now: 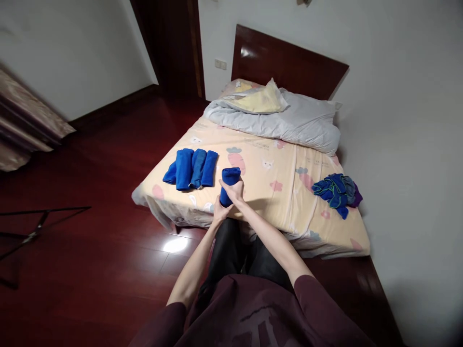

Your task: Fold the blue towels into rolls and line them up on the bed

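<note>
Between my two hands is a rolled blue towel (230, 174), held above the front edge of the bed. My left hand (219, 210) grips its lower end. My right hand (235, 190) wraps round its right side, higher up, with the thumb across the roll. To the left, several blue towel rolls (184, 168) lie side by side on the bed. A crumpled heap of blue cloths (334, 190) with green edging, and some purple and grey cloth, lies far to the right.
The bed (253, 193) has a peach sheet with carrot prints. A grey quilt (307, 120) and a yellow pillow (260, 100) lie near the dark wooden headboard (285, 58). A black metal frame (36, 231) stands on the red-brown floor at left, below a curtain (29, 120).
</note>
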